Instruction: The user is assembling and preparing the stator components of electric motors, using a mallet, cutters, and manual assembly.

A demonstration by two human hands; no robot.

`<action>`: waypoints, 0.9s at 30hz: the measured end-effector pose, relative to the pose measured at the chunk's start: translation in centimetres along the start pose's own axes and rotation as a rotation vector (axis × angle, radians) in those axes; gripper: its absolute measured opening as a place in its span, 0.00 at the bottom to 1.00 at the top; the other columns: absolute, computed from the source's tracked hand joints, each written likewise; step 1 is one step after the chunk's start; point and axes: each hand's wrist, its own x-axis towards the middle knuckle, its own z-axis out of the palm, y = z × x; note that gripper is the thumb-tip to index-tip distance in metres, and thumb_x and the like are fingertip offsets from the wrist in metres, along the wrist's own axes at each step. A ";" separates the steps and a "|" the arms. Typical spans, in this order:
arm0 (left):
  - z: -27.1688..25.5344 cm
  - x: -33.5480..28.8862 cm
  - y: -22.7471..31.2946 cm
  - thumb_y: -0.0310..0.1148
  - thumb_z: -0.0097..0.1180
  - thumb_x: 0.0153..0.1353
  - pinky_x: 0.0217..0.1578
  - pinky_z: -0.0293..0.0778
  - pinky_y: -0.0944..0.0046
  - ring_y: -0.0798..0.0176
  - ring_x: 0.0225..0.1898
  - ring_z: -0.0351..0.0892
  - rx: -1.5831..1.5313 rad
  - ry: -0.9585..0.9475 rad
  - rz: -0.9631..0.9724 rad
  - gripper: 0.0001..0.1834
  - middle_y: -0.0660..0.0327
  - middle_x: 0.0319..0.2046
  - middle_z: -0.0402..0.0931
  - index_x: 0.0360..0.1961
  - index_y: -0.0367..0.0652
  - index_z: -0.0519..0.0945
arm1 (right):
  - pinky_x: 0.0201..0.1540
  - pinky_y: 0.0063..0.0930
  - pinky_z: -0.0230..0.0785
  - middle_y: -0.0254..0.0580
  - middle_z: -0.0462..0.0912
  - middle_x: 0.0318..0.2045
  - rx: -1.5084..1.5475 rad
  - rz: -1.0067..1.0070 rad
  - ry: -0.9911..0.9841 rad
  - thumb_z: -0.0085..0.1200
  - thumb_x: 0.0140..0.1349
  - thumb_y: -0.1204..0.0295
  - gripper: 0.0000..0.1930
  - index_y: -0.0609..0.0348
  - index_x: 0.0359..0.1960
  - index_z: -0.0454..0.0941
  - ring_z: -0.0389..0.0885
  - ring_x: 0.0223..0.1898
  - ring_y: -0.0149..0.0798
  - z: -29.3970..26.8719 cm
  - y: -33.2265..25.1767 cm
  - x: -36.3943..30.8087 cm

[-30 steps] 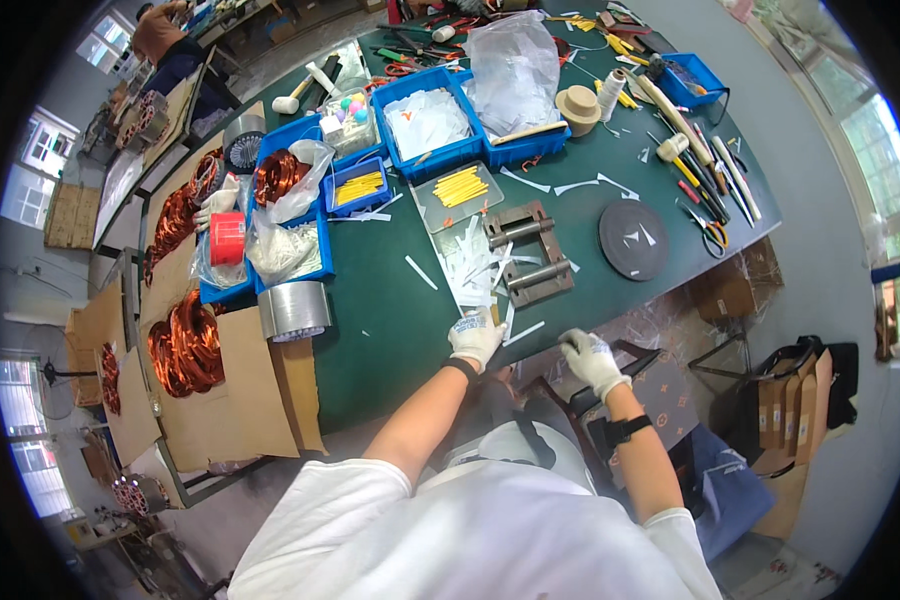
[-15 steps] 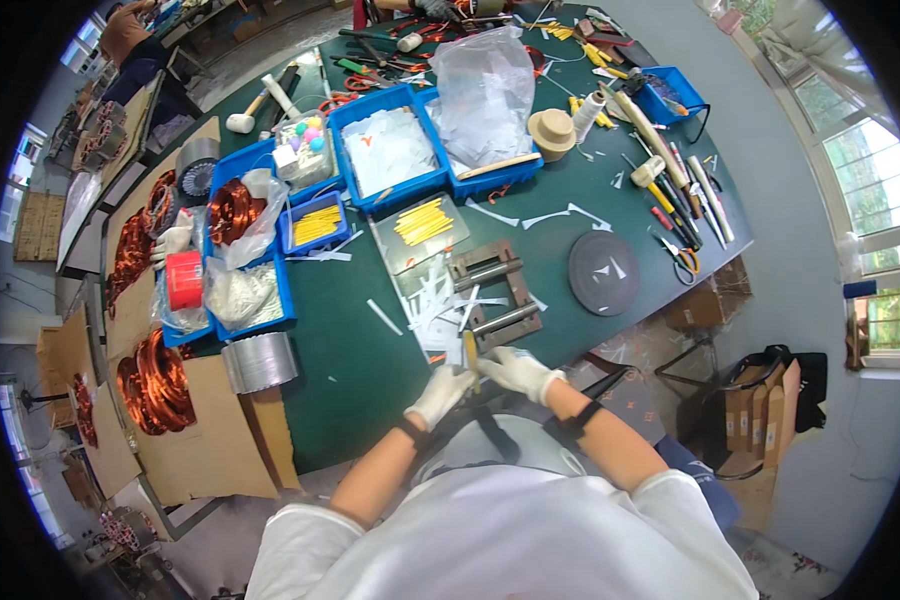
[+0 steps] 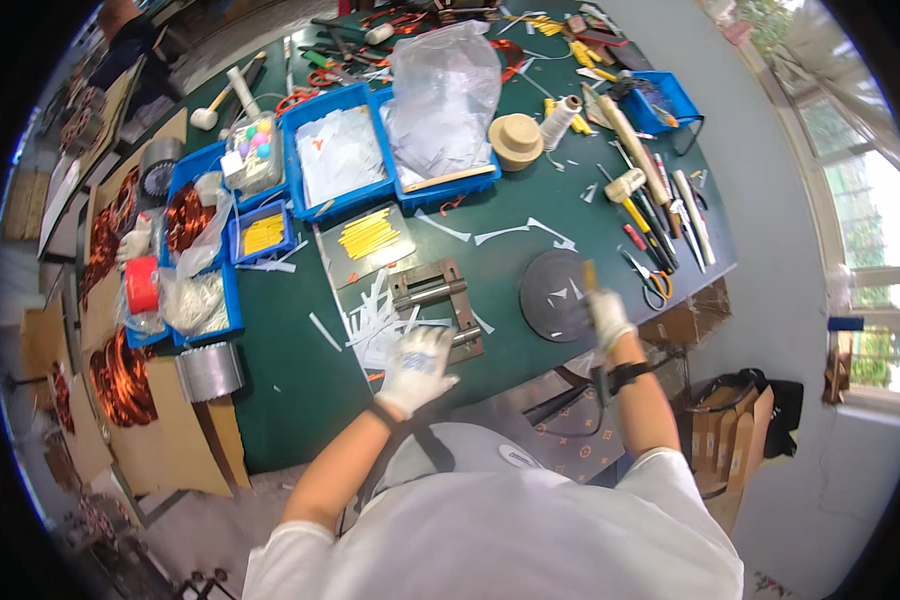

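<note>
My left hand (image 3: 417,368), in a white glove, lies palm down with its fingers stretched and its thumb out to the side. It is over the near edge of the loose white paper strips (image 3: 372,322), beside a metal frame with two round bars (image 3: 438,295). My gloved right hand (image 3: 610,318), a little smeared by motion, closes on a short yellow-brown stick (image 3: 590,276) that points up and away. That hand is off the right edge of a round dark disc (image 3: 555,296) with small white paper triangles on it.
Yellow strips (image 3: 375,235) lie on a metal plate behind the frame. Blue bins (image 3: 328,210) stand at the back left. Scissors (image 3: 656,290), a mallet (image 3: 625,187) and rods lie at the right. A silver cylinder (image 3: 210,372) stands at the left edge near copper coils (image 3: 122,380).
My hands have come apart. The right one has swung right, past the disc, with the stick. The left has moved forward onto the strips and opened. The view has shifted somewhat.
</note>
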 end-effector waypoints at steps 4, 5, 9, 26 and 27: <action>5.4 3.6 1.4 0.41 0.66 0.46 0.55 0.63 0.50 0.50 0.51 0.73 0.257 -0.044 -0.122 0.41 0.50 0.44 0.76 0.61 0.39 0.65 | 0.47 0.35 0.66 0.53 0.75 0.44 -0.102 -0.145 0.253 0.55 0.58 0.58 0.33 0.67 0.61 0.63 0.74 0.44 0.46 -5.5 0.1 5.4; 7.2 4.0 1.1 0.37 0.62 0.51 0.54 0.64 0.51 0.52 0.48 0.76 0.339 -0.026 -0.179 0.37 0.53 0.40 0.78 0.62 0.39 0.63 | 0.62 0.37 0.61 0.62 0.71 0.57 -0.200 -0.082 0.256 0.55 0.59 0.57 0.38 0.67 0.66 0.57 0.70 0.59 0.53 -5.4 -1.0 4.2; 1.6 4.7 2.5 0.36 0.68 0.44 0.49 0.70 0.47 0.40 0.43 0.78 -0.138 -0.186 -0.239 0.49 0.47 0.38 0.80 0.67 0.39 0.56 | 0.64 0.40 0.58 0.69 0.66 0.61 -0.506 -0.115 0.111 0.61 0.53 0.52 0.48 0.65 0.69 0.51 0.65 0.64 0.60 -3.6 3.1 4.2; -7.0 -11.0 2.8 0.33 0.71 0.39 0.51 0.72 0.54 0.55 0.47 0.76 -0.987 0.677 -0.639 0.62 0.51 0.51 0.73 0.72 0.40 0.42 | 0.67 0.43 0.57 0.69 0.60 0.65 -0.577 0.049 0.113 0.75 0.37 0.62 0.63 0.61 0.72 0.41 0.60 0.66 0.63 1.2 -0.6 3.5; -6.4 -12.0 2.1 0.33 0.71 0.39 0.51 0.72 0.54 0.55 0.47 0.76 -0.985 0.685 -0.640 0.62 0.51 0.51 0.73 0.72 0.40 0.42 | 0.67 0.43 0.57 0.70 0.60 0.65 -0.575 0.035 0.095 0.75 0.37 0.62 0.64 0.62 0.72 0.41 0.60 0.66 0.63 0.9 -0.4 3.7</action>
